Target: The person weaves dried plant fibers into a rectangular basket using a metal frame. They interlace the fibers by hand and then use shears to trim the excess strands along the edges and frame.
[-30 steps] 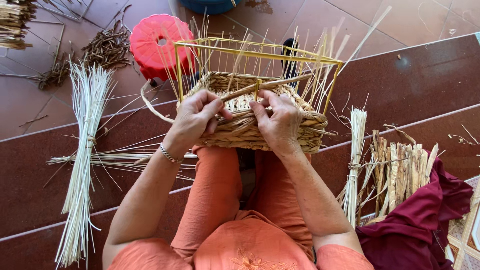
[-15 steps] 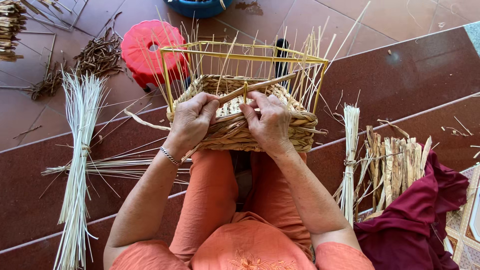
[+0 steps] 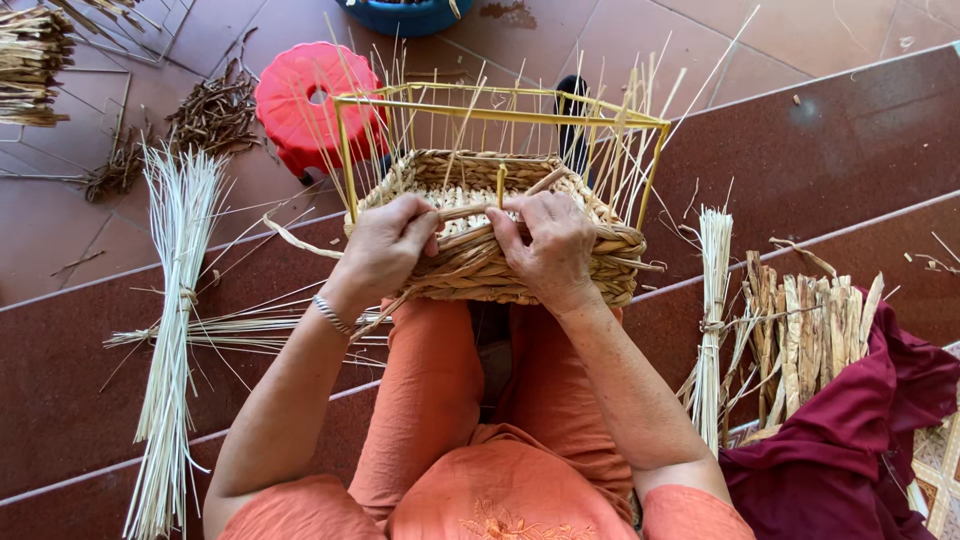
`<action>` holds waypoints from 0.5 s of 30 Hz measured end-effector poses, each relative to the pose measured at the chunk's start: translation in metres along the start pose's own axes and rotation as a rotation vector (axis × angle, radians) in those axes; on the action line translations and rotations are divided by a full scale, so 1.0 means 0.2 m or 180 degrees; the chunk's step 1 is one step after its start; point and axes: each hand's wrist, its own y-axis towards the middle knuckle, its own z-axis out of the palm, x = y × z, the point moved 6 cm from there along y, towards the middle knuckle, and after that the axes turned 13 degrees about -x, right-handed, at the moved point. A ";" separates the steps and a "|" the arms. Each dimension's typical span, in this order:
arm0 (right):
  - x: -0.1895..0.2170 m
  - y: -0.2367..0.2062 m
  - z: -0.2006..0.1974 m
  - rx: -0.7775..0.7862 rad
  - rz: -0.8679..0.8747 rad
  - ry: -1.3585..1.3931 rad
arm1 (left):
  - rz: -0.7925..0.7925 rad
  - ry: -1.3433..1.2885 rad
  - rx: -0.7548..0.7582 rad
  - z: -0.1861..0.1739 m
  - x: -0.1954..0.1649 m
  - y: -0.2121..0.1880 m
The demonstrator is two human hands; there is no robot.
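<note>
Our left hand (image 3: 385, 250) and right hand (image 3: 550, 245) pinch a flat straw strand (image 3: 475, 210) at the woven basket (image 3: 500, 265) rim, inside the yellow wire frame (image 3: 500, 110).

The basket (image 3: 500, 245) is rough, matt plaited straw, built on a smooth yellow-painted metal frame (image 3: 500, 108), with thin pale reed stakes standing from its wall. The stool (image 3: 305, 100) is glossy red plastic, the tub (image 3: 405, 15) blue plastic, and the cloth (image 3: 850, 440) at the side a soft matt maroon fabric. Dry matt reeds (image 3: 175, 330) lie bundled on speckled, slightly shiny brown stone steps (image 3: 820, 150), beside smooth terracotta tiles (image 3: 640, 40).
</note>
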 end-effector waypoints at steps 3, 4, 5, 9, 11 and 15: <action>-0.01 -0.01 0.00 -0.0067 0.0101 0.0542 | -0.1122 -0.1756 0.0106 -0.03 0.13 -0.06; -0.01 -0.02 -0.01 -0.0140 0.0041 0.0542 | -0.0979 -0.1734 0.0076 -0.04 0.13 -0.07; -0.01 -0.03 -0.01 -0.0210 -0.0019 0.0538 | -0.0839 -0.1717 0.0051 -0.04 0.13 -0.07; -0.18 -0.09 0.03 -0.0253 0.1445 0.1605 | -0.0025 -0.0942 -0.0231 -0.02 0.06 -0.04; -0.18 -0.10 0.04 -0.0078 0.1072 0.1061 | 0.0380 -0.0247 -0.0429 -0.03 0.02 -0.03; -0.16 -0.10 0.02 -0.0159 0.0673 0.0867 | -0.0309 -0.1555 -0.0933 -0.18 0.10 -0.05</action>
